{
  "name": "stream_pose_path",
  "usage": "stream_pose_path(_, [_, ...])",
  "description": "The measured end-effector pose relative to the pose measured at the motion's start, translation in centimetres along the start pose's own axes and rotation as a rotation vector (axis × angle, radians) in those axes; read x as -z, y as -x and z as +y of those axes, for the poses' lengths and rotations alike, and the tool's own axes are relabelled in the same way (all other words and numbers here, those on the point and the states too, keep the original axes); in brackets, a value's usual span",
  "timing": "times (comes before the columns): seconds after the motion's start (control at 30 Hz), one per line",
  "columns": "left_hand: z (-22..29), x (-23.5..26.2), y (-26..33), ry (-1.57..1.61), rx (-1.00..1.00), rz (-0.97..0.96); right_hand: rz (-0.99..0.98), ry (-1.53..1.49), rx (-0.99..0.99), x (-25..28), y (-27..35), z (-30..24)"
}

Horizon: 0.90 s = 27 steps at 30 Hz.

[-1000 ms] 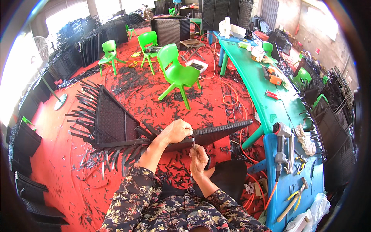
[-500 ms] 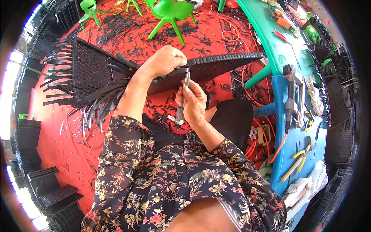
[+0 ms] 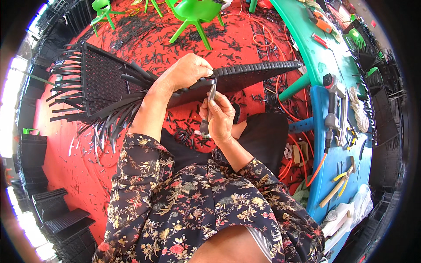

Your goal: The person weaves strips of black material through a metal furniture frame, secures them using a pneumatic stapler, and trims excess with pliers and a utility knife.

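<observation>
The right hand [image 3: 219, 116] is closed around a metal tool [image 3: 209, 103], its tip against the black woven panel [image 3: 184, 83]. Above it, the left hand [image 3: 186, 72] clamps the panel's edge over the red floor [image 3: 175, 44].

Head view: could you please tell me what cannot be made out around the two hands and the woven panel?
- Tool: its tip is hidden behind the woven panel; its lower end sits inside the right hand.
- Panel edge under the left hand: covered by the fingers.
- Person's lap: hidden by the floral sleeves.
- Tools on the blue table: too small to identify.
</observation>
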<state>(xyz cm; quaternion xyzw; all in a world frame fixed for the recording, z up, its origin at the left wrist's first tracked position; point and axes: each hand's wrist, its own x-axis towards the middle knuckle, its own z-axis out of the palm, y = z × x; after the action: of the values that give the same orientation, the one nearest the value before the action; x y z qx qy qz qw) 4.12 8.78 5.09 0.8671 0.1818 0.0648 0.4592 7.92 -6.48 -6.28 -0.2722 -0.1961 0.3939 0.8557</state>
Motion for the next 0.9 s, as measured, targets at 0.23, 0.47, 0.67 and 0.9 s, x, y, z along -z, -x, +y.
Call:
stream_pose_path(0.23, [0.5, 0.1, 0.2, -0.006, 0.063, -0.008, 0.001, 0.448, 0.327, 1.4, -0.7, 0.7])
stream_pose_path(0.47, [-0.4, -0.3, -0.2, 0.02, -0.017, 0.007, 0.068, 0.71, 0.523, 2.1, -0.9, 0.9])
stream_pose_path(0.67, [0.2, 0.2, -0.2, -0.013, 0.009, -0.08, 0.075, 1.013, 0.656, 2.2, -1.3, -0.5])
stream_pose_path(0.9, [0.0, 0.1, 0.1, 0.074, -0.008, -0.09, -0.106, 0.214, -0.017, 1.6, 0.4, -2.2])
